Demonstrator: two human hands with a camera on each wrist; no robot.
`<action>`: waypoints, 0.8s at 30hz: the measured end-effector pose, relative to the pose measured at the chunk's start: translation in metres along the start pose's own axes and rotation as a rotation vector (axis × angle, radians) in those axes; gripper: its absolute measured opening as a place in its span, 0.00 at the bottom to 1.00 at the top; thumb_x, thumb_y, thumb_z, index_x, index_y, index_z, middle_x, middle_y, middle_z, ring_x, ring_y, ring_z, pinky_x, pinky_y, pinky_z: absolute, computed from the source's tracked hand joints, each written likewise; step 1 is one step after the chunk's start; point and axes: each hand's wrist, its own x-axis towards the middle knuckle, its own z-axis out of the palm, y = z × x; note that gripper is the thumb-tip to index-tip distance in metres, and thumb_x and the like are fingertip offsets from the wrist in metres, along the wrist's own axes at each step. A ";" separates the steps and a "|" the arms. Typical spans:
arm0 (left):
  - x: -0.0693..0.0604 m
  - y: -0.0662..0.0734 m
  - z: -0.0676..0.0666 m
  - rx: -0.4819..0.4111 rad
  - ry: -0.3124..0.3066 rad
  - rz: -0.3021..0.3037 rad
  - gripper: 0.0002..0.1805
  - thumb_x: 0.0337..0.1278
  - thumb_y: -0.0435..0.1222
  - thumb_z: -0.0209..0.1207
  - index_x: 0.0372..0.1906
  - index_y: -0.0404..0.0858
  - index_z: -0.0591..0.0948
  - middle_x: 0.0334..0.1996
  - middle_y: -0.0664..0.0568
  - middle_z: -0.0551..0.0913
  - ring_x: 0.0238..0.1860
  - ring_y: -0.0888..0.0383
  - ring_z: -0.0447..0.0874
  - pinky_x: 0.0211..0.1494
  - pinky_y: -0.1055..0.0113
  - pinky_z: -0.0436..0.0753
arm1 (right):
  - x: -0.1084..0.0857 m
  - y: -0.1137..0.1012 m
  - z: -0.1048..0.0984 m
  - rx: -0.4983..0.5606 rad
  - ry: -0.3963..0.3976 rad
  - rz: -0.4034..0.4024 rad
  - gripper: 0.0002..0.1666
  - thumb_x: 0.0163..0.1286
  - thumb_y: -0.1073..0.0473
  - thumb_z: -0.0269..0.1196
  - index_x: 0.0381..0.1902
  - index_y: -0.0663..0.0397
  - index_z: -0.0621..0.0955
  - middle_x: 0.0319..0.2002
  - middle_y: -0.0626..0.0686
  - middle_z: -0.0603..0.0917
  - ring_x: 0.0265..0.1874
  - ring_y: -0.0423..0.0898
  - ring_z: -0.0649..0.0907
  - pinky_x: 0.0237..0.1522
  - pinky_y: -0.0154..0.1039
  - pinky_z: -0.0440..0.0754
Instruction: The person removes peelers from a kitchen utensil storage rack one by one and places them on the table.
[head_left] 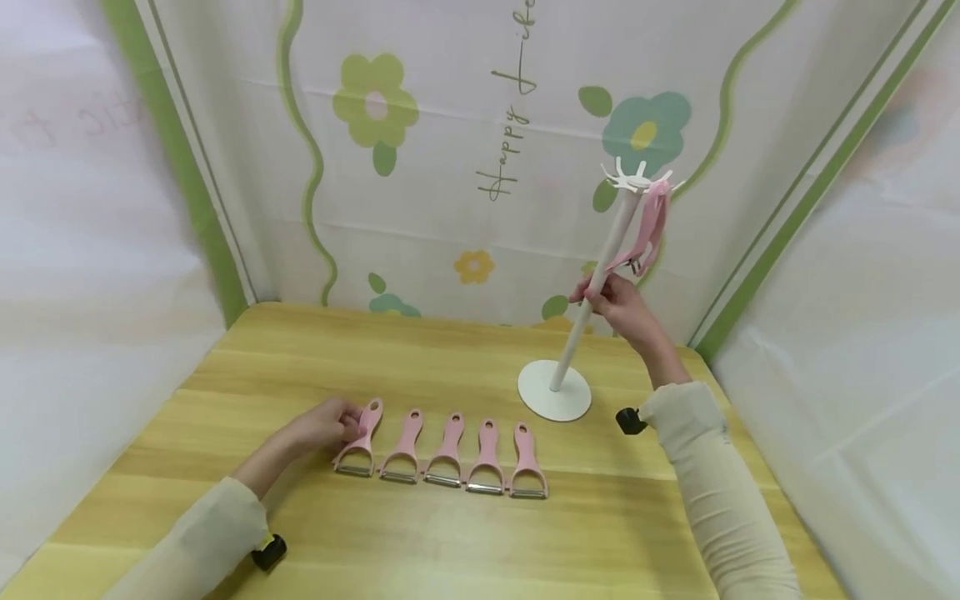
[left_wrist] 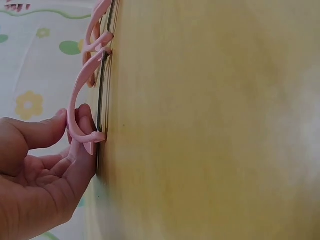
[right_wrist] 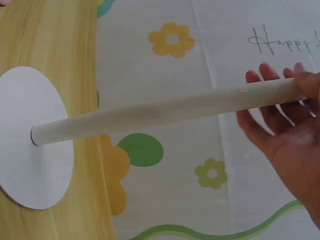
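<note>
Head view: left hand (head_left: 328,425), nearly closed, pinched a pink Y-peeler (head_left: 363,443), handle (head_left: 370,422) slanting upper-right; right hand (head_left: 622,308) gripped a hook stand (head_left: 575,340).

- Table (head_left: 450,554): yellowish wood, grain running across in front of me.
- On it: five pink peelers (head_left: 453,432) in a row, handles away from me, blade ends nearest me and close together.
- Leftmost peeler (head_left: 368,423): pinched by my left hand (head_left: 327,425); cannot tell whether its handle touches the wood.
- White stand (head_left: 572,346): round base (head_left: 551,407) on the tabletop, beyond the row's right end.
</note>
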 end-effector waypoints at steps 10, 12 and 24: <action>-0.004 -0.002 0.005 -0.008 0.007 -0.045 0.10 0.63 0.23 0.52 0.46 0.21 0.78 0.23 0.52 0.76 0.23 0.63 0.70 0.25 0.74 0.73 | 0.003 0.024 0.017 0.449 -0.092 -0.096 0.07 0.81 0.62 0.44 0.39 0.57 0.66 0.29 0.51 0.66 0.30 0.45 0.66 0.36 0.39 0.65; -0.004 0.000 0.004 0.000 0.011 -0.045 0.11 0.63 0.23 0.52 0.46 0.20 0.78 0.22 0.53 0.74 0.22 0.63 0.69 0.24 0.75 0.71 | 0.004 0.023 0.020 0.466 -0.068 -0.099 0.08 0.80 0.61 0.44 0.37 0.56 0.65 0.29 0.50 0.63 0.29 0.46 0.63 0.36 0.41 0.60; 0.000 0.005 0.005 0.053 0.046 -0.043 0.16 0.63 0.22 0.52 0.54 0.18 0.76 0.21 0.54 0.70 0.21 0.64 0.65 0.23 0.76 0.66 | 0.005 0.016 0.034 0.268 0.191 -0.040 0.09 0.81 0.61 0.45 0.36 0.54 0.65 0.27 0.48 0.67 0.28 0.44 0.66 0.36 0.36 0.66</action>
